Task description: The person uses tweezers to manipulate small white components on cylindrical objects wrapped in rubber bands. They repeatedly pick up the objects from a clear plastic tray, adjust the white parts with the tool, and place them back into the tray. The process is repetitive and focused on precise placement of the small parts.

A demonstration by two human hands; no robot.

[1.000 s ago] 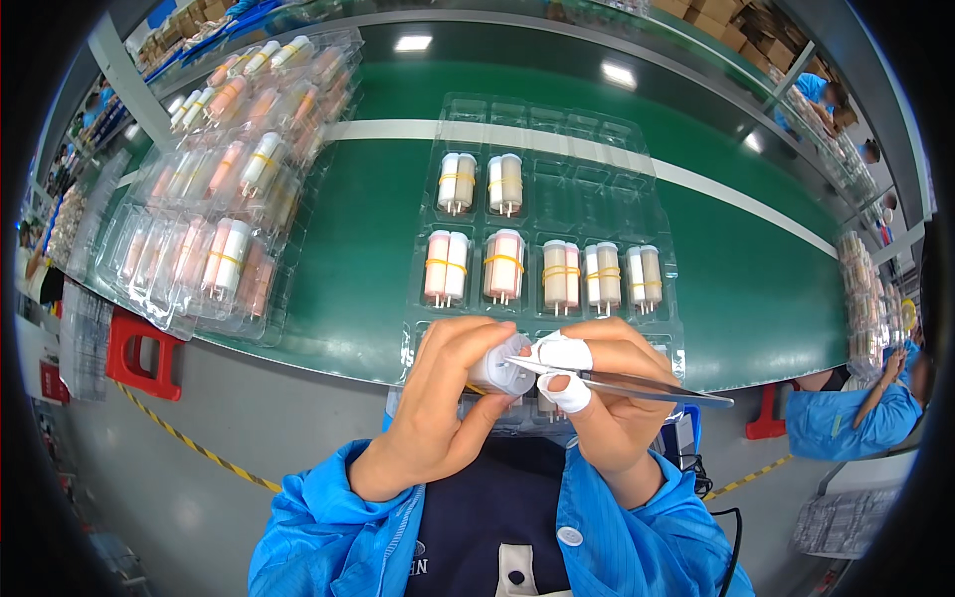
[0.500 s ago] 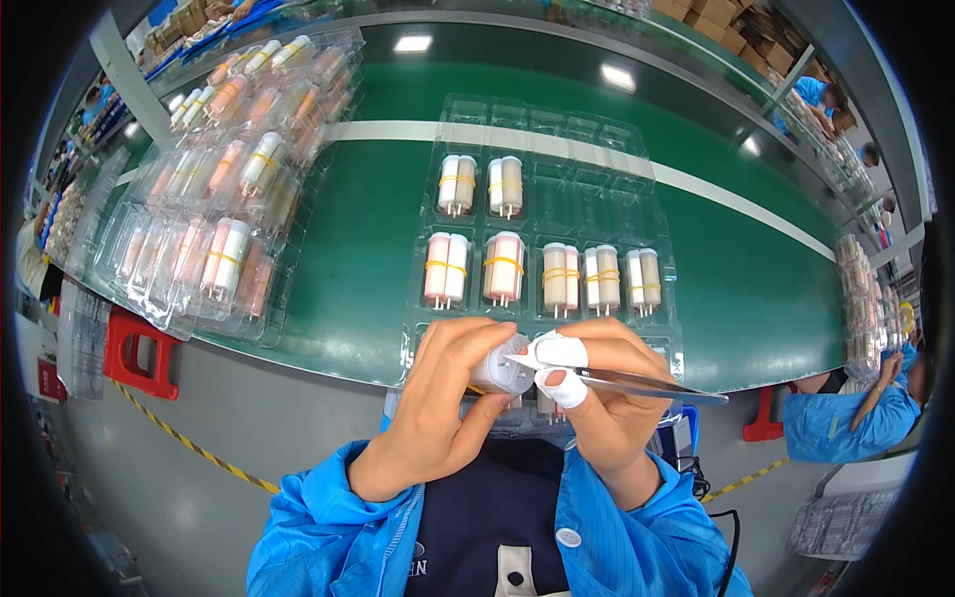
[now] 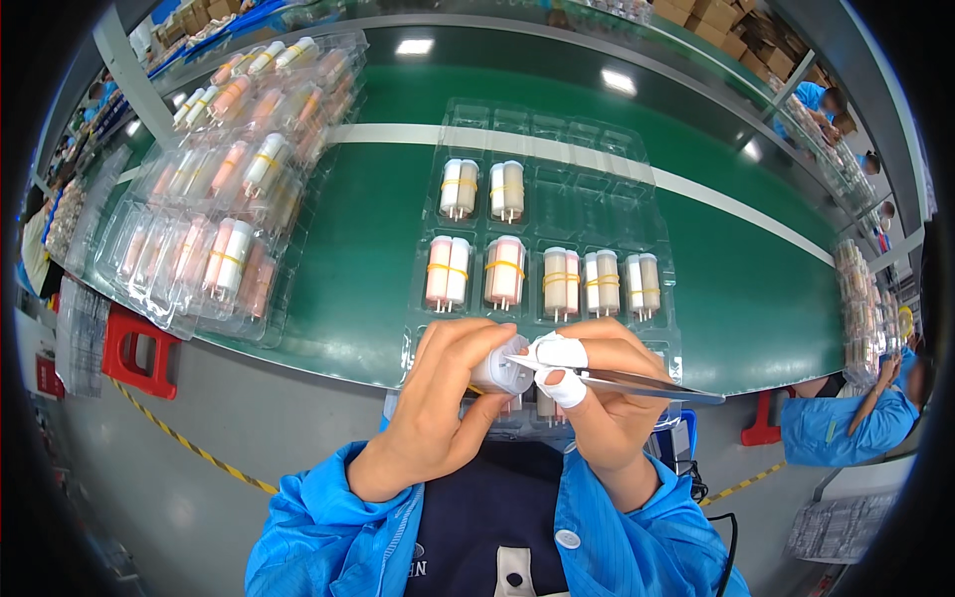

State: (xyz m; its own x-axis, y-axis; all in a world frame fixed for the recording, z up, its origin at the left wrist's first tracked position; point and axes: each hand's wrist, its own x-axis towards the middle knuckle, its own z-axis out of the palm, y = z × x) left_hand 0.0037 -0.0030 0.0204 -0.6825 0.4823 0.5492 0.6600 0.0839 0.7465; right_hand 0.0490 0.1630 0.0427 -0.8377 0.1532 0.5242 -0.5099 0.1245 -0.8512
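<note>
My left hand [image 3: 433, 413] is closed around a whitish cylinder bundle [image 3: 504, 368], its translucent round end turned to the right. Metal tweezers [image 3: 647, 386] are pinched in my right hand [image 3: 612, 388], whose thumb and a finger are wrapped in white tape. The tweezers' pale tips meet the end of the bundle; exact contact is too small to make out. Just beyond my hands lies a clear plastic tray [image 3: 587, 199] with several pink, white and beige cylinder bundles [image 3: 503, 272], bound by yellow bands and with thin pins at their near ends. My hands cover the tray's near part.
Stacked clear trays [image 3: 189, 224] full of similar bundles stand at the left of the green table [image 3: 368, 199]. Red stools [image 3: 144, 348] sit below its near edge. At the right, a person in blue [image 3: 846, 423] is beside more stacked trays [image 3: 860, 308].
Both hands keep almost the same pose, and the tweezers stay at the bundle's end. The whole view has shifted very slightly.
</note>
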